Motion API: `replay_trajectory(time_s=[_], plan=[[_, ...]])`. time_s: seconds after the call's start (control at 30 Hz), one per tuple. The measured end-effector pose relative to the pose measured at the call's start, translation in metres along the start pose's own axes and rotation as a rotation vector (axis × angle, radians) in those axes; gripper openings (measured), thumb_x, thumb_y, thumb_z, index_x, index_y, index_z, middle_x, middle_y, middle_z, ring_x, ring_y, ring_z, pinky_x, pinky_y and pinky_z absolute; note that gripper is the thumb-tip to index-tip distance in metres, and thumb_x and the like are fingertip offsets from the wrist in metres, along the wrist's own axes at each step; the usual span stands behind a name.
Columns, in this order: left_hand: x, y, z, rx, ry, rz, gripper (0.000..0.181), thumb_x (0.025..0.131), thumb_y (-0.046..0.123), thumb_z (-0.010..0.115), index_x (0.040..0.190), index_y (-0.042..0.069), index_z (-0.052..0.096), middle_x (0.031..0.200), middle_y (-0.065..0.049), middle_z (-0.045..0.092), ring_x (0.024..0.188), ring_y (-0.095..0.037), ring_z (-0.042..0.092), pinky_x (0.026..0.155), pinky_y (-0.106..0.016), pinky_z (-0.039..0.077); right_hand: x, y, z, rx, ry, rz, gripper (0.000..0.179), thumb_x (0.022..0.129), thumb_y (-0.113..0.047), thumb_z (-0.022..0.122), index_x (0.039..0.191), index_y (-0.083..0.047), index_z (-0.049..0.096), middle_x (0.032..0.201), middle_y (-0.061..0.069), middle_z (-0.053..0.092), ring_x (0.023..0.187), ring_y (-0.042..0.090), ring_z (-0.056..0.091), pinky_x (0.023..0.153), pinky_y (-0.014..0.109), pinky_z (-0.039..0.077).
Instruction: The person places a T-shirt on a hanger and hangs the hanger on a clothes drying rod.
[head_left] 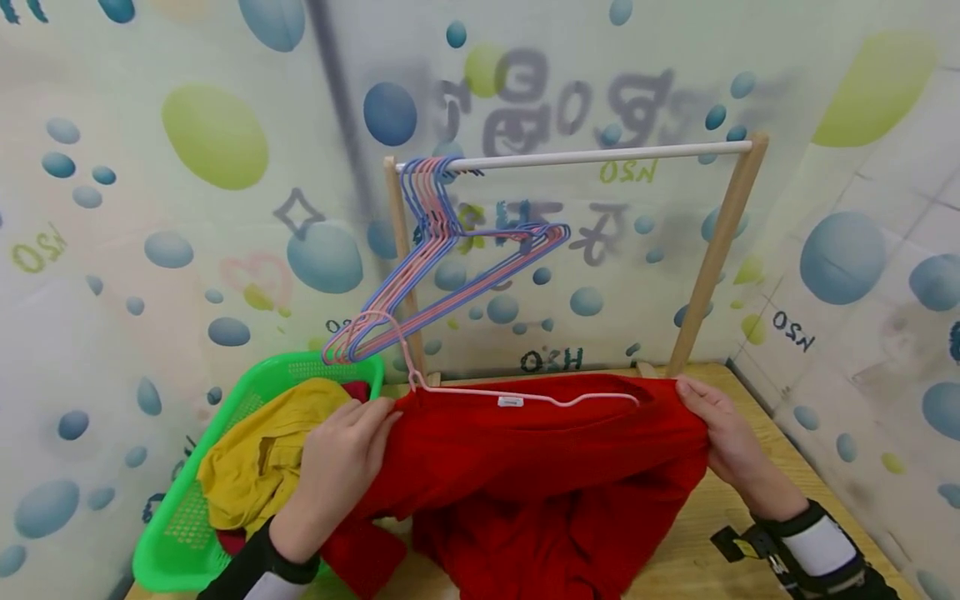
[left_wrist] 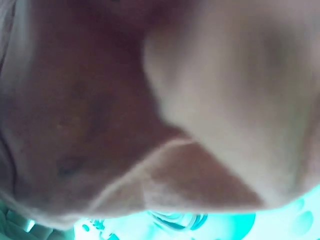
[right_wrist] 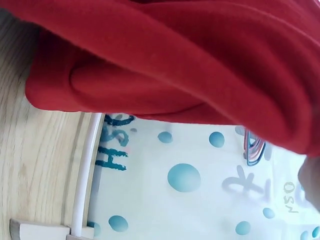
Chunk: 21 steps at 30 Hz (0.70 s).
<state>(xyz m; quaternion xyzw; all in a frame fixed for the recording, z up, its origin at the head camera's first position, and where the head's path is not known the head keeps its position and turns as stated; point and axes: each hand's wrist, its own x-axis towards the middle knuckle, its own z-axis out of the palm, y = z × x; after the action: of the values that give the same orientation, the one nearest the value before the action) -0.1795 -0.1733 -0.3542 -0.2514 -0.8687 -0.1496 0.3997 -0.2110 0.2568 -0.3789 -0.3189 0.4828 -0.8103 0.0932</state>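
Note:
A red shirt (head_left: 558, 454) is stretched between both hands in the head view, its lower part hanging in folds. My left hand (head_left: 341, 458) grips it at the left, beside the hook of a pink hanger (head_left: 457, 390). The hanger lies along the shirt's neckline, near a white label, with its hook tilted up to the left. At the other side my right hand (head_left: 723, 429) pinches the shirt's edge between thumb and fingers. Red cloth (right_wrist: 165, 65) fills the top of the right wrist view. The left wrist view is mostly blurred hand.
Several pink and blue hangers (head_left: 442, 250) hang at the left end of a white rail (head_left: 600, 156) on wooden posts. A green basket (head_left: 176, 500) at the left holds a yellow garment (head_left: 262, 450) and dark red cloth. Beneath is a wooden table (head_left: 810, 508).

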Motion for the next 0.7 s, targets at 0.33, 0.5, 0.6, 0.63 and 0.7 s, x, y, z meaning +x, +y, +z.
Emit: replay_trajectory(time_s=[0.33, 0.5, 0.6, 0.63, 0.7], plan=[[-0.003, 0.011, 0.005, -0.014, 0.051, 0.065, 0.008, 0.082, 0.016, 0.067, 0.085, 0.009, 0.065, 0.071, -0.003, 0.067, 0.06, -0.015, 0.056, 0.05, -0.032, 0.052, -0.001, -0.001, 0.0, -0.323, 0.089, -0.114, 0.039, 0.098, 0.005, 0.024, 0.097, -0.005, 0.062, 0.087, -0.004, 0.067, 0.074, 0.007, 0.062, 0.059, 0.017, 0.051], [-0.001, 0.021, 0.009, -0.017, 0.106, 0.089, 0.008, 0.082, 0.018, 0.067, 0.082, 0.01, 0.065, 0.066, -0.001, 0.064, 0.054, -0.014, 0.051, 0.045, -0.028, 0.047, -0.004, -0.002, 0.001, -0.508, 0.152, -0.151, 0.034, 0.096, 0.008, 0.03, 0.095, -0.005, 0.061, 0.084, -0.007, 0.063, 0.074, 0.005, 0.058, 0.057, 0.016, 0.049], [0.001, 0.026, 0.012, -0.055, 0.117, 0.088, 0.007, 0.082, 0.018, 0.066, 0.082, 0.011, 0.065, 0.066, 0.0, 0.063, 0.055, -0.012, 0.051, 0.045, -0.026, 0.046, -0.005, -0.002, 0.002, -0.572, 0.168, -0.164, 0.032, 0.095, 0.009, 0.032, 0.097, -0.004, 0.061, 0.084, -0.007, 0.063, 0.074, 0.005, 0.058, 0.057, 0.015, 0.048], [0.001, 0.027, 0.013, -0.074, 0.118, 0.088, 0.007, 0.082, 0.018, 0.066, 0.083, 0.011, 0.065, 0.067, 0.0, 0.063, 0.056, -0.011, 0.051, 0.045, -0.026, 0.047, -0.006, -0.002, 0.002, -0.59, 0.172, -0.169, 0.032, 0.094, 0.01, 0.033, 0.097, -0.004, 0.061, 0.084, -0.007, 0.063, 0.073, 0.005, 0.057, 0.056, 0.015, 0.048], [0.002, 0.029, 0.015, -0.108, 0.114, 0.092, 0.007, 0.082, 0.017, 0.066, 0.085, 0.01, 0.066, 0.069, 0.0, 0.064, 0.058, -0.011, 0.053, 0.048, -0.026, 0.049, -0.006, -0.002, 0.004, -0.635, 0.194, -0.171, 0.029, 0.094, 0.009, 0.035, 0.097, -0.003, 0.061, 0.081, -0.007, 0.061, 0.07, 0.005, 0.057, 0.052, 0.017, 0.046]])
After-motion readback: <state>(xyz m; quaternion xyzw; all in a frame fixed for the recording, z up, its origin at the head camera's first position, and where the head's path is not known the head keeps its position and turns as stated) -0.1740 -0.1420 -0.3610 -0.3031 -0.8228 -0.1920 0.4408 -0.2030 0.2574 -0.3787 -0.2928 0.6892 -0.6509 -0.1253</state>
